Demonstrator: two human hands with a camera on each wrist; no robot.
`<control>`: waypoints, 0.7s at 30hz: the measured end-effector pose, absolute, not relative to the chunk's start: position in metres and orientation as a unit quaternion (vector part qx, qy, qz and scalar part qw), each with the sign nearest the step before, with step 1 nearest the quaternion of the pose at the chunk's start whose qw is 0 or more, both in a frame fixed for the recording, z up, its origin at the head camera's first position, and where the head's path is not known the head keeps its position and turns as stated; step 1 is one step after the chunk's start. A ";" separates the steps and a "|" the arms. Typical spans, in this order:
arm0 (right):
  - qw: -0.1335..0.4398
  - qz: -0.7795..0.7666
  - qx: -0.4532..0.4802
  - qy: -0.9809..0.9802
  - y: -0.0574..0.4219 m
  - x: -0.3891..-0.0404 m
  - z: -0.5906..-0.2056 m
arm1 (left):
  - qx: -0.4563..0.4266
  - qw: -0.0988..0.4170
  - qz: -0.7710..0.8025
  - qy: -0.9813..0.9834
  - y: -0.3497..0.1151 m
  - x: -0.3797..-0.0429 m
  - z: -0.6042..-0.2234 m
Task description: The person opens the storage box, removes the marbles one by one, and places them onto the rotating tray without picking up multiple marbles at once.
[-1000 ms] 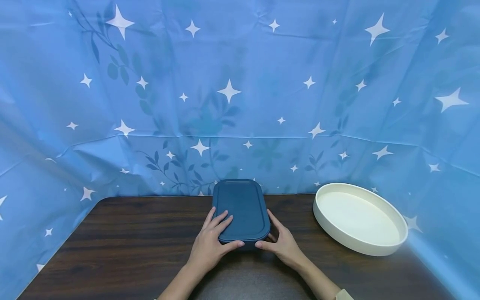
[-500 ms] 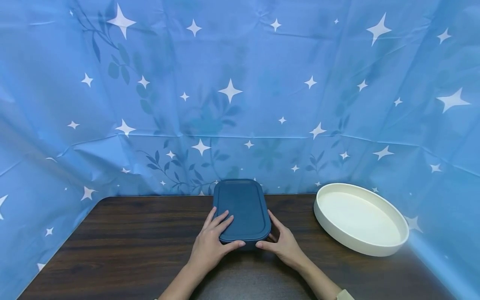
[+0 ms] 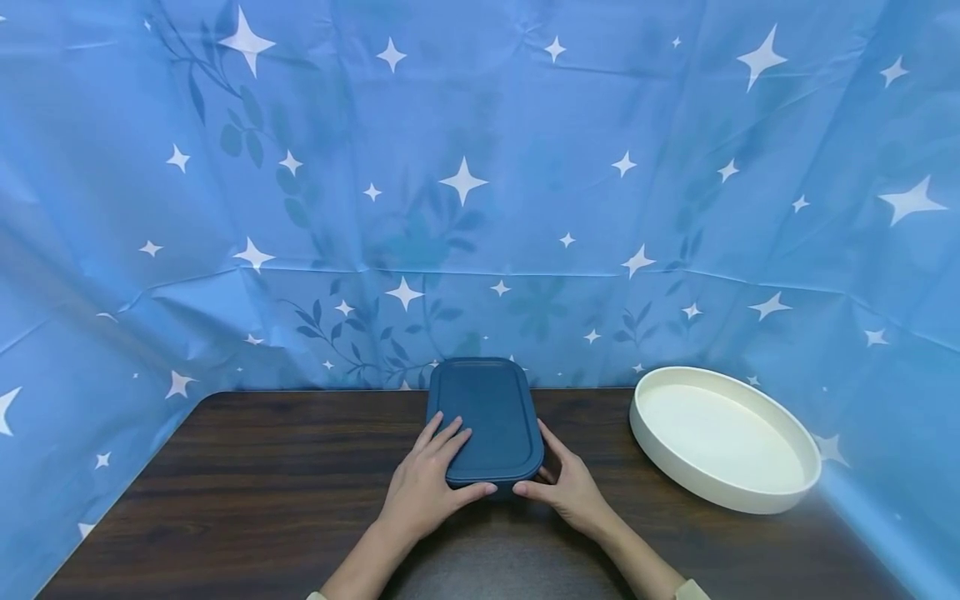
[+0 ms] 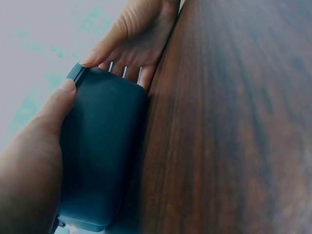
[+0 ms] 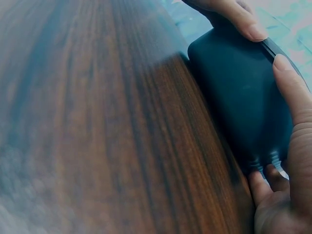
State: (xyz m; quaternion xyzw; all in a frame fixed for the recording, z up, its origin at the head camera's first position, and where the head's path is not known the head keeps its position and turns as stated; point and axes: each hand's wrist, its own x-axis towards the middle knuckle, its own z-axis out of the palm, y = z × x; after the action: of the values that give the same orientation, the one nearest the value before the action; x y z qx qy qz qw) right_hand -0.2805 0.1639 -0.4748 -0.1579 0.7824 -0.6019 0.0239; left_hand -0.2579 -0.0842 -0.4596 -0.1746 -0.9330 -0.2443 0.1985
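A dark blue rectangular food container with a matching lid stands on the table, one short side facing me. My left hand rests on the lid's near left part, fingers spread and fairly straight, its thumb at the front rim. Around the near right corner, my right hand holds the container, thumb at the front rim and fingers along the right side. In the left wrist view both thumbs touch the container near the lid's edge. The right wrist view shows right-hand fingers bent against its side.
A round cream tray with a raised rim sits on the right of the dark wooden table. Behind the table hangs a blue curtain with white stars.
My left hand's fingers have slid slightly right and up over the lid, and its thumb has shifted right along the front. The right hand keeps its hold.
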 end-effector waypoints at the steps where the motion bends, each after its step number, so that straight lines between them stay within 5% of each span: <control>1: 0.024 -0.603 -0.157 0.782 0.164 -0.280 -0.475 | -0.172 0.193 -0.247 -0.934 -0.084 -0.257 -0.460; 21: 0.017 -0.597 -0.158 0.786 0.164 -0.281 -0.476 | -0.174 0.189 -0.260 -0.931 -0.083 -0.257 -0.460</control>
State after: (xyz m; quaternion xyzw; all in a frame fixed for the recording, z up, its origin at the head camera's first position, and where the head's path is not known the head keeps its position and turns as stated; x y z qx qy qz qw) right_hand -0.2806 0.1639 -0.4757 -0.1580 0.7861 -0.5973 0.0167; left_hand -0.2565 -0.0832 -0.4603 -0.1739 -0.9310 -0.2595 0.1888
